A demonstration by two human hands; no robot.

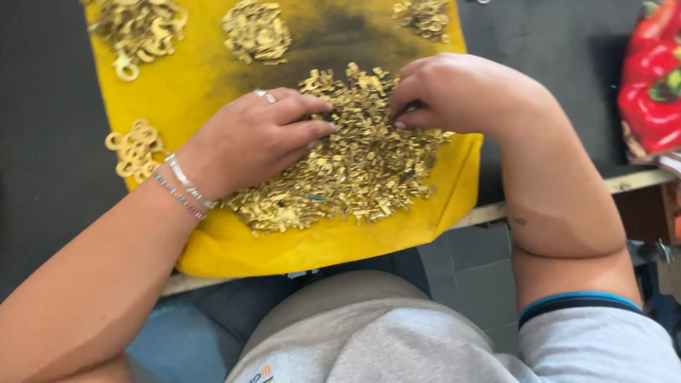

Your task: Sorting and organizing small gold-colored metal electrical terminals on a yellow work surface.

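A big heap of small brass parts [355,170] lies on a yellow cloth [213,71] spread over a dark table. My left hand [248,138], with a ring and bracelets, rests flat on the heap's left side, fingers stretched towards the middle. My right hand [447,92] is curled over the heap's upper right, its fingertips pressed down into the parts. Whether those fingers pinch a piece is hidden.
Smaller sorted piles sit on the cloth: ring-shaped brass parts [135,152] at the left edge, more piles at the top left [138,28], top middle [255,30] and top right [424,15]. A red patterned bag [652,85] is at the right. The table edge [638,181] runs past my lap.
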